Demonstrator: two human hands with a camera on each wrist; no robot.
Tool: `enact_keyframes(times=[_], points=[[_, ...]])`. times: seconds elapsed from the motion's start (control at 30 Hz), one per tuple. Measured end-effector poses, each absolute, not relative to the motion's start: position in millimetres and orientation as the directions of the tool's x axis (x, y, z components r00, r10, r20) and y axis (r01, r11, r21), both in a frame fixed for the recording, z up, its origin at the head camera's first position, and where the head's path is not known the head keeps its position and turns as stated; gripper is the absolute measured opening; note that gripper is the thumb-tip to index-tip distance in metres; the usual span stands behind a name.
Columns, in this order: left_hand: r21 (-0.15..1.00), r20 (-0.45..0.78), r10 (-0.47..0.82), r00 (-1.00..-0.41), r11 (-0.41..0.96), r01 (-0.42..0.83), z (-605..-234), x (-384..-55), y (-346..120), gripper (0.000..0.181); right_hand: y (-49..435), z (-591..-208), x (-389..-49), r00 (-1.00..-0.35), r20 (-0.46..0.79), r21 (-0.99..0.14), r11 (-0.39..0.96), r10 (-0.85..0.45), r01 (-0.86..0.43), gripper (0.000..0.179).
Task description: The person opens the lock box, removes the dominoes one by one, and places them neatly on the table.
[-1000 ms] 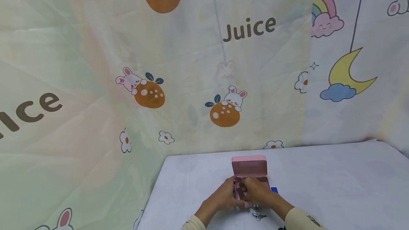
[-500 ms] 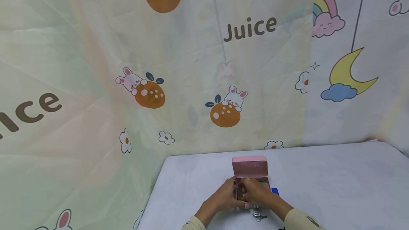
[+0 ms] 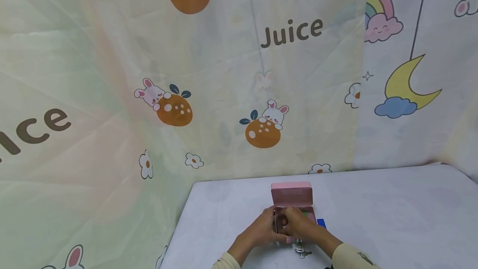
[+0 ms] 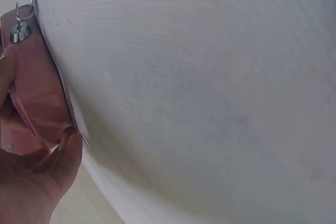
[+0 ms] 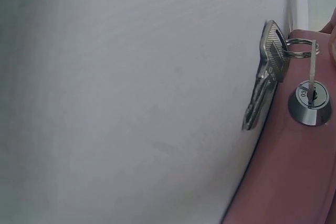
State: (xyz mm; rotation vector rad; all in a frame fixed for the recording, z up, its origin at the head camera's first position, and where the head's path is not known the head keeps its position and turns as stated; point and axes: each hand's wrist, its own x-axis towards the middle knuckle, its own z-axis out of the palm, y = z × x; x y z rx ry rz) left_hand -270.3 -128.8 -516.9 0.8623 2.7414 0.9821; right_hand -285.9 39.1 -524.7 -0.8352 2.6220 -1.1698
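Note:
A pink metal cash box (image 3: 292,197) stands on the table with its lid raised. My left hand (image 3: 262,227) grips the box's left side; in the left wrist view its thumb (image 4: 68,153) lies along the pink wall. My right hand (image 3: 301,224) reaches down inside the box, fingers bent toward the left side. The hand itself covers its fingertips, so I cannot tell whether they pinch anything. One key stands in the round lock (image 5: 310,109) on the front wall, and a second key (image 5: 272,59) hangs from the same ring. Something green (image 3: 305,213) shows inside, beyond the right hand.
A small blue object (image 3: 321,223) lies just right of the box. The white-covered table (image 3: 392,215) extends to the right. A printed cloth curtain (image 3: 224,74) hangs behind the table and at the left.
The right hand has shifted slightly within the box, and a green bit inside has come into sight. The left hand keeps its grip; box and keys stay in place.

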Motion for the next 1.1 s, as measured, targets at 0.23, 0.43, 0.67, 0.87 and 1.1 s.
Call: enact_keyframes(times=[0.23,0.43,0.67,0.87,1.1], points=[[0.606,0.038,0.508,-0.860,0.673,0.425,-516.4,-269.1,-129.8,0.092,38.7,-525.6,-286.7,-0.841,0.061,-0.746,0.535,-0.538,-0.396,0.026],[0.608,0.033,0.499,-0.866,0.677,0.414,-517.0,-269.3,-129.3,0.093,38.0,-526.8,-287.8,-0.845,0.067,-0.742,0.540,-0.531,-0.398,0.024],[0.638,0.080,0.547,-0.834,0.614,0.464,-516.7,-271.2,-128.8,0.087,38.5,-526.3,-286.6,-0.842,0.072,-0.750,0.527,-0.535,-0.399,0.024],[0.646,0.079,0.553,-0.829,0.605,0.465,-516.4,-271.6,-128.3,0.086,39.5,-527.0,-286.8,-0.842,0.072,-0.746,0.531,-0.535,-0.402,0.026],[0.635,0.063,0.548,-0.834,0.623,0.457,-512.4,-269.5,-129.2,0.085,41.0,-525.7,-287.1,-0.840,0.061,-0.766,0.515,-0.539,-0.385,0.022]])
